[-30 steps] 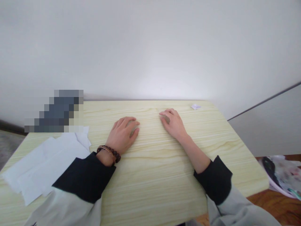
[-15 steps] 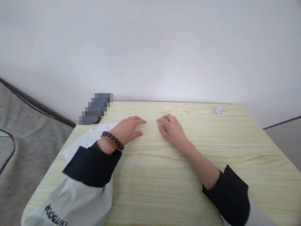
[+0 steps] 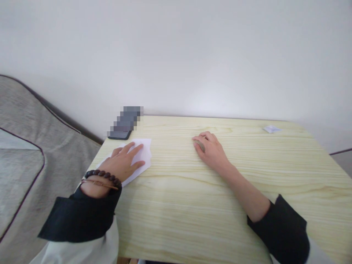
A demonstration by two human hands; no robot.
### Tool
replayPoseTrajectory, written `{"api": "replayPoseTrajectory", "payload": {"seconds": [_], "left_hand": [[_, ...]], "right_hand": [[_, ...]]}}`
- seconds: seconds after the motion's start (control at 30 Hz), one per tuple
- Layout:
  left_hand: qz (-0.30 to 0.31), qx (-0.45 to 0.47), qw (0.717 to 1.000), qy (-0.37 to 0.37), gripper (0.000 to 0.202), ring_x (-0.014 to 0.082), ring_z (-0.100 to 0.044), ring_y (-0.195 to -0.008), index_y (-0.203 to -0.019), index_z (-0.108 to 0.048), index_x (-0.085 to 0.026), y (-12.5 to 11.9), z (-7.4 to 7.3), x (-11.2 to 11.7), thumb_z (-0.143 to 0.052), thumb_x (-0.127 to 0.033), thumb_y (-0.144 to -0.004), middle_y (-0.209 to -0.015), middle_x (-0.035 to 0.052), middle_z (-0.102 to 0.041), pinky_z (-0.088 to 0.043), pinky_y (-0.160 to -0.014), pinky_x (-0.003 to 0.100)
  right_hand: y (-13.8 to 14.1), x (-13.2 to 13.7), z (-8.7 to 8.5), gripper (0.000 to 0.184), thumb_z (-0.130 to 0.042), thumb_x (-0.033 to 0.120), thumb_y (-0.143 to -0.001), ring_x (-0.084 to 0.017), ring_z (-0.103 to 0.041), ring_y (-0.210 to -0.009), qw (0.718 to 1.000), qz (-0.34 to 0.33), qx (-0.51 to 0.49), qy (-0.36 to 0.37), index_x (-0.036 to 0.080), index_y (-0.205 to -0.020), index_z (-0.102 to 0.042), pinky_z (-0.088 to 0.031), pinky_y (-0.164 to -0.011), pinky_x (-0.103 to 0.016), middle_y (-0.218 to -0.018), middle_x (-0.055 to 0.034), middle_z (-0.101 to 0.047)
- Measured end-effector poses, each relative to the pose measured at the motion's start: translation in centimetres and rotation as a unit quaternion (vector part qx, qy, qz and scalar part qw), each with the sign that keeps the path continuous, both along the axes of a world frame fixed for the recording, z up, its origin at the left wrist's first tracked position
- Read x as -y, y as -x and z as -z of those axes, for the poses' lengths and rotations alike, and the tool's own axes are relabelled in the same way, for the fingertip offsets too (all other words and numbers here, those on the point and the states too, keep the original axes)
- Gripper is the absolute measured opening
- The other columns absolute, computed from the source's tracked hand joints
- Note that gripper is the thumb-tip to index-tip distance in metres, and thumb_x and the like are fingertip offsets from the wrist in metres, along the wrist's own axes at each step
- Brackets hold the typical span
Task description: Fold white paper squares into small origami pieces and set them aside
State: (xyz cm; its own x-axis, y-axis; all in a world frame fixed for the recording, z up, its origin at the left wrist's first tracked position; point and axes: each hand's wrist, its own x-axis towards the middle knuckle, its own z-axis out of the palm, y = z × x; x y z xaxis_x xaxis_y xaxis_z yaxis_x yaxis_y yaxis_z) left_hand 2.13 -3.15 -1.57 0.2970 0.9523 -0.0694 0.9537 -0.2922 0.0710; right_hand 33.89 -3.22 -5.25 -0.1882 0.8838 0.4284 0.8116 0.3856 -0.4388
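White paper (image 3: 145,156) with an uneven right edge lies at the left side of the table. Over it rests my left hand (image 3: 121,161), fingers spread, wearing a beaded bracelet and a thin brown band. Near the middle of the table, my right hand (image 3: 211,152) curls around a small grey-brown object (image 3: 200,146). It looks rounded, like a stone, but most of it is hidden by the fingers and palm. The right hand's fingers touch or hover close to the tabletop.
A dark phone (image 3: 125,124), partly pixelated, lies at the table's back left. A small folded white paper piece (image 3: 271,129) sits at the back right. The wooden table (image 3: 178,212) meets a white wall (image 3: 192,55). Grey upholstery (image 3: 60,146) stands to the left.
My left hand has moved left from the table's middle onto the white paper, its fingers spreading. My right hand keeps its hold on the small object. The view has turned slightly left.
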Motion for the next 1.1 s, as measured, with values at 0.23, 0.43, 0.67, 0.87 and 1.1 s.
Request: {"api": "replayPoseTrajectory", "payload": {"seconds": [0.23,0.43,0.67,0.87,1.1], "left_hand": [[-0.067,-0.007,0.997,0.045,0.07,0.0371,-0.051,-0.113,-0.123,-0.053,-0.014,-0.3,-1.4,-1.3,-0.064,-0.055,-0.066,-0.12,0.0177,-0.052,-0.04,-0.097,0.048],[-0.046,0.068,0.996,0.029,0.069,0.0336,-0.048,-0.117,-0.119,-0.054,-0.016,0.0,-1.3,-2.0,-0.069,-0.049,-0.062,-0.123,0.0157,-0.05,-0.04,-0.101,0.045],[-0.001,0.063,0.998,0.028,0.062,0.0347,-0.04,-0.127,-0.12,-0.056,-0.017,0.2,-1.4,-1.9,-0.066,-0.049,-0.068,-0.138,0.0149,-0.042,-0.03,-0.107,0.049],[-0.009,0.051,0.998,-0.03,0.06,0.0371,-0.04,-0.125,-0.121,-0.056,-0.019,0.5,-1.3,-2.0,-0.068,-0.048,-0.07,-0.136,0.0143,-0.043,-0.032,-0.105,0.052],[0.044,0.045,0.998,0.005,0.067,0.0326,-0.045,-0.117,-0.121,-0.057,-0.019,0.7,-1.0,-1.0,-0.062,-0.061,-0.069,-0.126,0.0123,-0.048,-0.033,-0.104,0.047]], "right_hand": [[0.0,0.0,0.1,0.022,-0.049,0.023,-0.088,-0.024,-0.055,-0.086,1.0,-0.008,-0.011,-0.004,0.022,-0.102,-0.065,-0.047,-0.082,-0.042,-0.099,-0.0102,-0.057],[-0.1,0.1,0.0,0.022,-0.049,0.024,-0.088,-0.024,-0.055,-0.086,1.0,-0.005,-0.01,0.004,0.02,-0.103,-0.065,-0.047,-0.082,-0.042,-0.099,-0.0107,-0.057],[-0.1,0.1,0.0,0.023,-0.048,0.025,-0.088,-0.023,-0.055,-0.085,1.0,-0.007,-0.011,0.007,0.022,-0.103,-0.065,-0.047,-0.082,-0.042,-0.099,-0.01,-0.057],[-0.1,0.2,-0.1,0.024,-0.048,0.024,-0.088,-0.022,-0.055,-0.086,1.0,-0.003,-0.008,0.014,0.02,-0.104,-0.065,-0.047,-0.084,-0.04,-0.1,-0.0103,-0.057],[-0.1,0.2,-0.1,0.024,-0.049,0.023,-0.088,-0.022,-0.055,-0.087,1.0,-0.001,-0.001,0.015,0.019,-0.104,-0.065,-0.046,-0.084,-0.039,-0.1,-0.0104,-0.057]]}}
